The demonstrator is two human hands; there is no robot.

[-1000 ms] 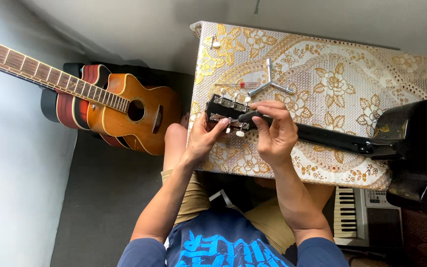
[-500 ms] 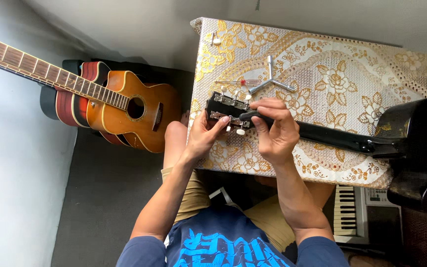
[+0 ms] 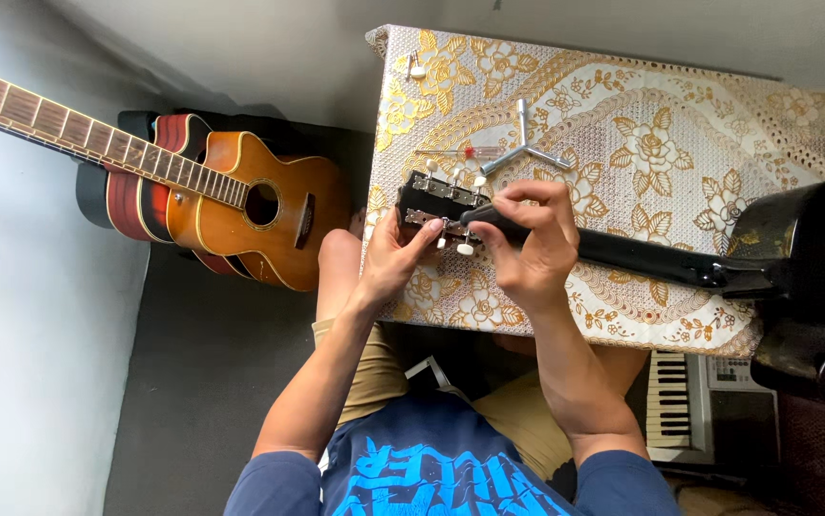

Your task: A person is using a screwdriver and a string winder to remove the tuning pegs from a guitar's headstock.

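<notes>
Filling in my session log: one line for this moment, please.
left hand: steadies black guitar headstock | right hand: grips tool at tuners | site: patterned table

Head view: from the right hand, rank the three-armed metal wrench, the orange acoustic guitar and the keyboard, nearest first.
From the right hand, at the black guitar's headstock:
1. Three-armed metal wrench, on the tablecloth just beyond the hand.
2. Keyboard, low down, under the table's near edge.
3. Orange acoustic guitar, far left, against the wall.

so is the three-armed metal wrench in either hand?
No, the three-armed wrench lies on the tablecloth, apart from both hands on the black guitar's headstock.
</notes>
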